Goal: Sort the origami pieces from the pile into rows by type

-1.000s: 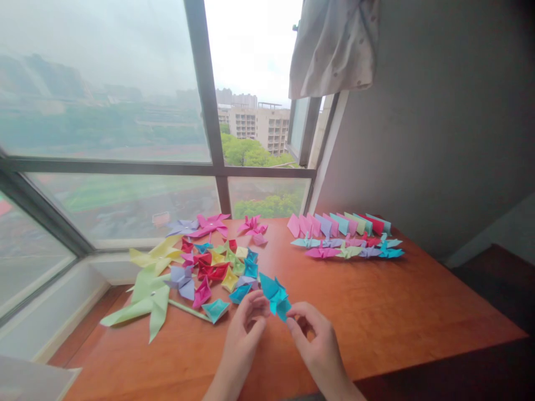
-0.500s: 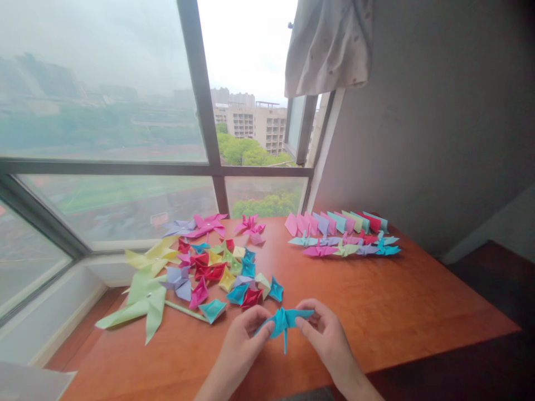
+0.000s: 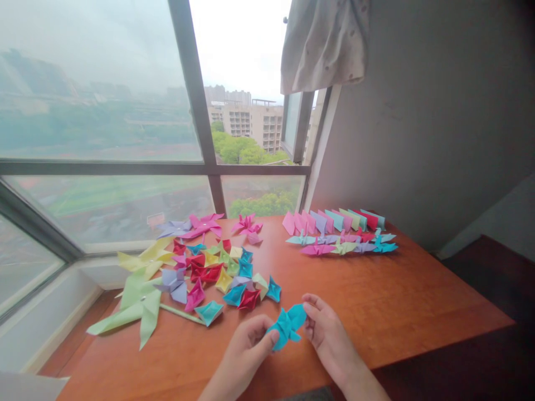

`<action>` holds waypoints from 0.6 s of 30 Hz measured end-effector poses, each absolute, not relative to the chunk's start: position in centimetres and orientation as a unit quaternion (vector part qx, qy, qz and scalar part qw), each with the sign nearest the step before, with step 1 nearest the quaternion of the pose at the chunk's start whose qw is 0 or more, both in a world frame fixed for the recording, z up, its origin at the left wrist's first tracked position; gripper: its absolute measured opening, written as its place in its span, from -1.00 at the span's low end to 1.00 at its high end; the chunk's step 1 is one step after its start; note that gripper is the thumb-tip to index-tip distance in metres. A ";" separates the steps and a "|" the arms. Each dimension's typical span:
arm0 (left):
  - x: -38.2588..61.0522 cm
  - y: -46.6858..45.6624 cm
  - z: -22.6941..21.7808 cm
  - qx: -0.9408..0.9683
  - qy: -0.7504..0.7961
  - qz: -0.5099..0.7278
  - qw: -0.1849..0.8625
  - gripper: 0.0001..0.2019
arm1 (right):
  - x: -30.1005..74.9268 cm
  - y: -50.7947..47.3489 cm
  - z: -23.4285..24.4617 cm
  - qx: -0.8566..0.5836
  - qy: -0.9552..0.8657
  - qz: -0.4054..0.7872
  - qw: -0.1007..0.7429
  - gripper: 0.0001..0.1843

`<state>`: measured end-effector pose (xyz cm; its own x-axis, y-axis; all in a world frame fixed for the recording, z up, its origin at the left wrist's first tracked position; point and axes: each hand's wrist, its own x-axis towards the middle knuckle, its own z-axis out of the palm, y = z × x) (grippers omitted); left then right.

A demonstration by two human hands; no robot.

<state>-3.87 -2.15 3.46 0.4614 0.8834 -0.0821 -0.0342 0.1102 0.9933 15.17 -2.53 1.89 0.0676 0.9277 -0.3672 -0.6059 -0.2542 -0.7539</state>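
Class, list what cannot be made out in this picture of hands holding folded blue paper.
Head view only:
blue paper: its shape, part covered by fingertips of the left hand and right hand.
left forearm and right forearm: cut off by the bottom edge.
far row of folded pieces: too small to tell shapes.

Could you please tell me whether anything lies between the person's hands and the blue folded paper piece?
Nothing visible does. The left hand and the right hand both pinch the blue folded paper piece directly, above the table. The heap of coloured folded pieces lies beyond it, to the left, apart.
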 end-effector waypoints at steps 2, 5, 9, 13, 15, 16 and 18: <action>-4.0 -1.8 3.3 0.557 0.391 0.379 0.627 -0.60 | 15.7 -2.2 2.0 -0.481 -0.216 0.600 0.602 -0.56; -4.2 -1.2 3.0 0.557 0.417 0.414 0.587 -0.59 | 16.1 -2.4 1.9 -0.553 -0.322 0.454 0.620 -0.64; -3.8 -0.8 2.8 0.573 0.462 0.430 0.523 -0.61 | 15.2 -3.9 1.8 -0.547 -0.555 0.299 0.551 -0.79; -3.2 -1.1 3.2 0.597 0.473 0.411 0.501 -0.65 | 13.9 -4.8 1.7 -0.509 -0.703 0.191 0.458 -0.94; -3.0 -1.3 3.4 0.611 0.463 0.398 0.503 -0.67 | 13.7 -4.6 1.7 -0.514 -0.721 0.151 0.439 -0.94; -2.9 -1.4 3.5 0.619 0.458 0.392 0.504 -0.67 | 13.8 -4.4 1.6 -0.515 -0.726 0.135 0.435 -0.92; -3.0 -1.4 3.5 0.630 0.451 0.382 0.503 -0.67 | 14.1 -4.0 1.6 -0.510 -0.740 0.111 0.425 -0.90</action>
<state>-2.98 -1.41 3.47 0.3019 0.9530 0.0272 0.1843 -0.0863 0.9791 14.05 -3.96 1.59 -0.1186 0.8481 0.5163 0.6600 0.4559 -0.5971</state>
